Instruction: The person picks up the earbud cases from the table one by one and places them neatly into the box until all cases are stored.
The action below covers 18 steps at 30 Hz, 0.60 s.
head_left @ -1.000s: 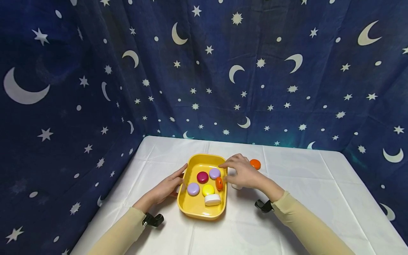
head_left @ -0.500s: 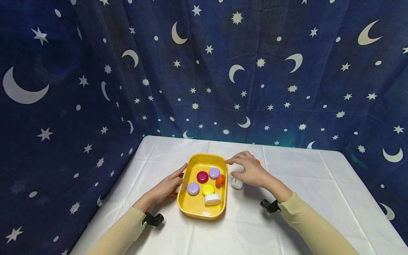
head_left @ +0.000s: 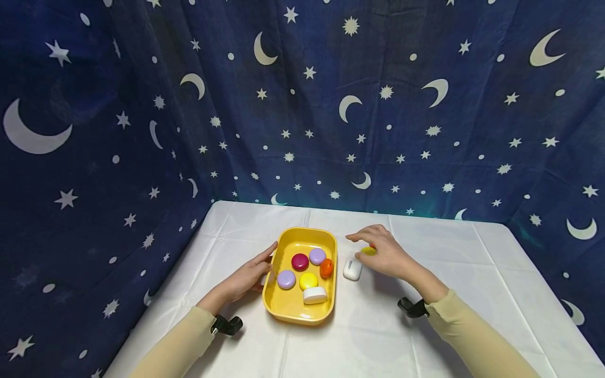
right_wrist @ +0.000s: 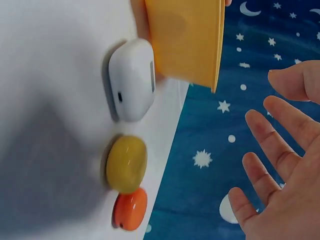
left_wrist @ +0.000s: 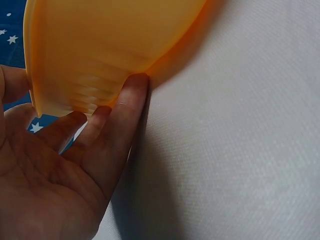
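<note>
Head view: a yellow rounded-rectangular plastic tray (head_left: 293,315) sits on the white cloth-covered worktop (head_left: 425,325), backed by a dark blue curtain printed with moons and stars (head_left: 142,105). The left hand (head_left: 246,277) lies at the tray's 9 o'clock side, its straight, relaxed fingers (left_wrist: 131,102) pressing against the outer wall, as the left wrist view confirms; it grips nothing. Inside the tray lie a dark red round disc (head_left: 300,261), a lilac round disc (head_left: 317,256), a second lilac round disc (head_left: 286,280), a yellow round disc (head_left: 309,281), an orange round disc (head_left: 326,268) leaning at the tray's 3 o'clock wall, and a white oval case (head_left: 314,295) toward 6 o'clock.

The right hand (head_left: 382,254) hovers above the worktop at 3 o'clock of the tray, fingers spread and relaxed, holding nothing. Beneath it lie a small yellow glossy disc (right_wrist: 126,164) and a small orange glossy disc (right_wrist: 130,208), which appear to touch each other, though the head view largely hides the orange one. A white smooth earbud-style case (head_left: 352,269) rests just beside the tray's 3 o'clock wall, between tray and yellow glossy disc. In the right wrist view the palm stands apart from all three.
</note>
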### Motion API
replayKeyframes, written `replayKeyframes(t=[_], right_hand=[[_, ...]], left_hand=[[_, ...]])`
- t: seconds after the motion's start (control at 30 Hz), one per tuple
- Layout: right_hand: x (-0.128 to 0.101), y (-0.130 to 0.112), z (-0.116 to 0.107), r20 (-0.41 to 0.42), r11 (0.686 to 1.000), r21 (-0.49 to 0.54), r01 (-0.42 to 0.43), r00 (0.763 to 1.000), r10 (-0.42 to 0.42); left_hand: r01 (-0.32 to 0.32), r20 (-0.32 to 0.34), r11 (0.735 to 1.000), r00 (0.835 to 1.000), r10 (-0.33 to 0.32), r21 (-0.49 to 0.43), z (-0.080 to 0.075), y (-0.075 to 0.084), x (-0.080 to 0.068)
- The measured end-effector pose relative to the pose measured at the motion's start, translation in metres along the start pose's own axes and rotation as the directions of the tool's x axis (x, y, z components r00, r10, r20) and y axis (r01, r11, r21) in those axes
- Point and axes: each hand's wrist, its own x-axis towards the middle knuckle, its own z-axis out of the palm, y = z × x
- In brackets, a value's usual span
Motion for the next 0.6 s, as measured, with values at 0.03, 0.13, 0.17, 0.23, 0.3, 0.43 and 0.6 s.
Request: replayKeyframes(t=[0.03,0.13,0.17,0.23,0.3,0.43,0.6], right_hand=[[-0.001,0.002,-0.002,-0.002,1.0,0.001,-0.008,1.0,0.008],[-0.005,0.009,-0.007,-0.013,0.999,0.01,-0.033,0.999,0.033],[-0.006,0.011,-0.009,-0.017,0.999,0.013,-0.039,0.999,0.039],[-0.008,0.016,-0.014,-0.029,0.999,0.019,-0.05,0.998,0.051],[-0.01,0.02,-0.018,-0.04,0.998,0.027,-0.061,0.997,0.062],[-0.014,0.028,-0.027,-0.059,0.994,0.049,-0.095,0.993,0.098],[-0.015,0.039,-0.033,-0.066,0.988,0.056,-0.143,0.987,0.147]], left_hand=[[0.0,0.002,1.0,1.0,0.0,-0.003,0.0,0.0,0.0],[0.005,0.0,1.0,1.0,-0.005,-0.004,0.0,0.001,0.0],[0.007,-0.002,1.0,1.0,-0.007,-0.003,0.001,0.001,0.0],[0.013,-0.005,1.0,1.0,-0.013,0.002,0.001,0.001,0.0],[0.016,-0.006,1.0,1.0,-0.016,0.007,0.0,0.002,0.0],[0.012,-0.006,1.0,1.0,-0.012,0.012,0.001,0.002,0.0],[0.015,-0.01,1.0,1.0,-0.015,0.013,0.001,0.002,-0.001]])
